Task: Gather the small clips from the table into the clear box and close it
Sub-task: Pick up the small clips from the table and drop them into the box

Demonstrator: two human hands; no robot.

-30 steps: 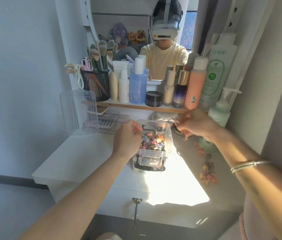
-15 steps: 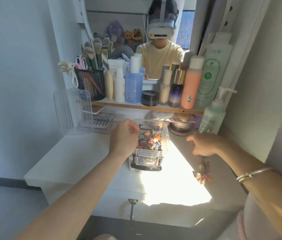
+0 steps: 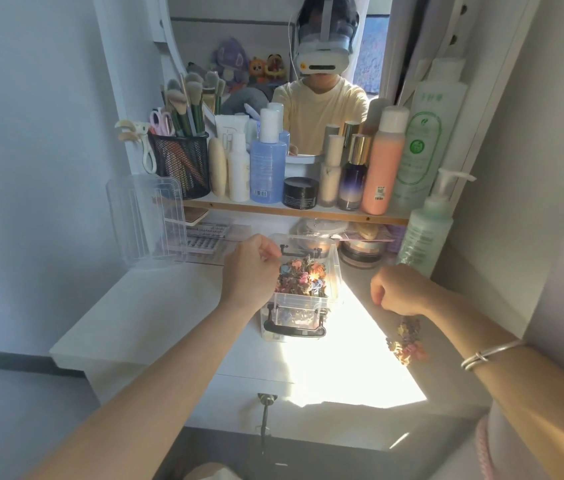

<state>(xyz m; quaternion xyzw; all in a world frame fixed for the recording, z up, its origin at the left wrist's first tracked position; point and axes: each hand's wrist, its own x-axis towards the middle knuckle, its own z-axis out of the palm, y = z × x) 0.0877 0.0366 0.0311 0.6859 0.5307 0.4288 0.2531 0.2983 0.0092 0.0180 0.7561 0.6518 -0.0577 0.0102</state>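
Loose clips point(image 3: 406, 341) lay on tabletop point(image 3: 169, 306) right of open box point(image 3: 303, 289). Right hand point(image 3: 400, 289) just above them, curled, contents unclear. Left hand point(image 3: 249, 268) at box's left rim, fingers curled, grip unclear. Lid point(image 3: 145, 220) stood far left.

Right hand point(image 3: 400, 291) now down beside loose clips point(image 3: 406, 339) (fingers curled)

The right hand point(image 3: 400, 289) is curled, perhaps hiding clips; both hands' fingertips are out of sight
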